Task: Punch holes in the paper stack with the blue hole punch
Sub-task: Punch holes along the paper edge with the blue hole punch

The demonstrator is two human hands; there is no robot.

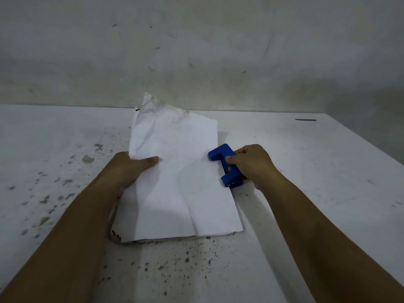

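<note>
1. Fingers first, from the left: on my left hand [133, 169] the thumb lies flat on top of the paper stack [181, 180] and the other fingers are tucked under its left edge, so that hand is closed in a pinch on the sheets.

2. I see the paper stack lying on the table [306, 154], long side running away from me. Its top sheet is creased, its far end is torn and curls upward, and ragged lower sheets show at the near left corner.

3. No punched holes are visible anywhere on the top sheet, though the right edge under the punch is hidden from me.

4. At the middle of the stack's right edge sits the blue hole punch [226, 165], its two blue ends reaching over the paper margin, so I judge the edge is in its slot or nearly so.

5. My right hand [251, 165] is wrapped around the punch, thumb on its top bar and fingers curled behind it. Whether the lever is pressed I cannot tell.

6. As I read it, lining up is about done. The press itself remains, and perhaps further presses along the edge if more holes are wanted.
</note>
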